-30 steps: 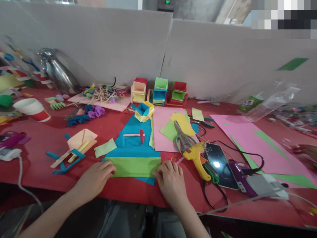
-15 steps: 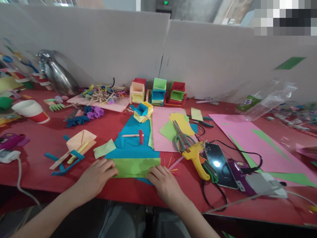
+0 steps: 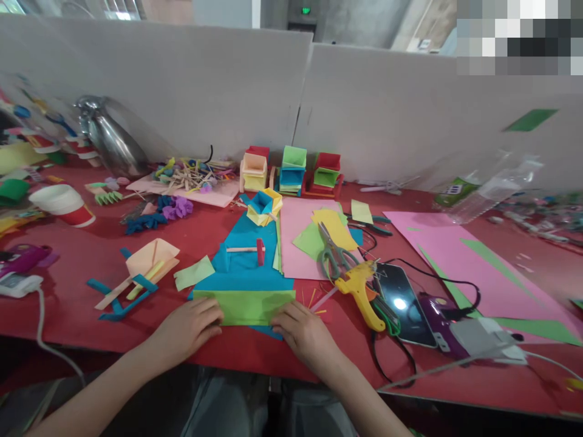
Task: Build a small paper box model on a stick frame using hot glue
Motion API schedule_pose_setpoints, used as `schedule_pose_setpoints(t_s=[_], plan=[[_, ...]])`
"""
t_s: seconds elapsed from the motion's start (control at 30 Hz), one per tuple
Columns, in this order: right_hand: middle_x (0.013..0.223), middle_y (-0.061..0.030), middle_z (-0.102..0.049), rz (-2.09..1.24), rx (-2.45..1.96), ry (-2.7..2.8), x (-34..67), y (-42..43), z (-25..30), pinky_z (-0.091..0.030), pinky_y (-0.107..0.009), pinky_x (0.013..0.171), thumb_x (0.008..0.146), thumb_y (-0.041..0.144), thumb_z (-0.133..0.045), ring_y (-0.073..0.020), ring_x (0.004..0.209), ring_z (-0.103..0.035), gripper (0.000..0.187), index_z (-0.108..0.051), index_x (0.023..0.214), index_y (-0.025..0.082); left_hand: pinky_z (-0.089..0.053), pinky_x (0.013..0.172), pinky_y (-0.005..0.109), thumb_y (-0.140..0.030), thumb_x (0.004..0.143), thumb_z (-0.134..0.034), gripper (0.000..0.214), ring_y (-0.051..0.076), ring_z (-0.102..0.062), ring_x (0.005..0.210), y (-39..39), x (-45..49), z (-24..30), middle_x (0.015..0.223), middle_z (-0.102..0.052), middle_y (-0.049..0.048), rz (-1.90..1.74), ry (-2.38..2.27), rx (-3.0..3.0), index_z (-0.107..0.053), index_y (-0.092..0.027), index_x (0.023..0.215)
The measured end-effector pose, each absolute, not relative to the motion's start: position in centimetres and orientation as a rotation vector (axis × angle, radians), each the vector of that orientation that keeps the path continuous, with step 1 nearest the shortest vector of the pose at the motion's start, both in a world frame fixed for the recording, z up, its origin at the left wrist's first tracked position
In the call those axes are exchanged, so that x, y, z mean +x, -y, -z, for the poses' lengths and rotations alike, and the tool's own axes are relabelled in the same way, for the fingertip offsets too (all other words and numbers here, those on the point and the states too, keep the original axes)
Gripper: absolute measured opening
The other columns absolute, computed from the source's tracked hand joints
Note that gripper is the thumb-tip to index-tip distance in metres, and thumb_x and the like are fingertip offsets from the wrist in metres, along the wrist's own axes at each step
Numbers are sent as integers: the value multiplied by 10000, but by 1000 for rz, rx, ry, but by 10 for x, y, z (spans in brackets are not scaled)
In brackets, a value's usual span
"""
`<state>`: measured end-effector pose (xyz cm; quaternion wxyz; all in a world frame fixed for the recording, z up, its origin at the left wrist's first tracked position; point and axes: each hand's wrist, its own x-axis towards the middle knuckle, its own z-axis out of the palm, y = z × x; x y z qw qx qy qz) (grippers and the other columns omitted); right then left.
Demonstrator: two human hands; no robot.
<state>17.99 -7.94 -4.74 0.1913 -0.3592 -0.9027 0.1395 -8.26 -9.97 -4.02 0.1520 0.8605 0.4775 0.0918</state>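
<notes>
A folded strip of green paper [image 3: 248, 307] lies crosswise near the table's front edge, partly over a blue paper sheet [image 3: 255, 279]. My left hand [image 3: 195, 321] has its fingers closed on the strip's left end. At the right end my right hand [image 3: 303, 328] grips the lower corner, thumb below and fingers on top. Just beyond the strip, a small blue and red paper piece joined by a stick [image 3: 243, 249] stands on the blue sheet. A pale green paper scrap [image 3: 194, 273] rests beyond my left hand.
To the right are a yellow glue gun [image 3: 359, 291], scissors [image 3: 334, 249], a phone [image 3: 403, 303] and cables. Paper boxes [image 3: 293, 173] line the grey partition [image 3: 182, 91]. A blue and peach paper-and-stick piece [image 3: 136, 279] sits left, near paper cups [image 3: 66, 203].
My left hand has slid slightly right along the green paper, and more of the strip's left end shows. My right hand stays at its end. The view has shifted slightly.
</notes>
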Motion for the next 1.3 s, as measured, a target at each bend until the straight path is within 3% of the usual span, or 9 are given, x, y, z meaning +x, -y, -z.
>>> schedule_pose_setpoints(t_s=[0.37,0.53,1.03,1.3], plan=[[736,-35,-567,-210,-999,2539,175,79,47,-422,-256,648,853,188,-469,-150,711,-497,132,-584,788,174,-420,673,271,-269,884,-363,232,159,-532,750,98,-85,50,801,-565,28,-344,-1393,2616,-562,-185,801],[728,-43,-552,-210,-1101,2548,172,75,46,-413,-266,648,854,188,-451,-155,707,-498,169,-582,749,166,-420,654,287,-178,883,-316,291,170,-531,721,99,-83,56,755,-566,42,-314,-1483,2767,-575,-177,751],[799,-29,-630,-421,-1657,2444,161,72,32,-368,-305,711,800,217,-561,-189,780,-560,79,-592,737,180,-413,669,302,-162,834,-445,97,186,-540,778,93,-76,42,807,-583,32,-158,-1605,2581,-541,-167,818],[774,-24,-580,-57,-1351,2474,170,75,52,-354,-294,662,815,256,-556,-180,752,-497,91,-589,753,199,-395,695,307,-98,831,-408,198,181,-490,774,95,-77,45,823,-564,40,-213,-1453,2783,-583,-184,799]])
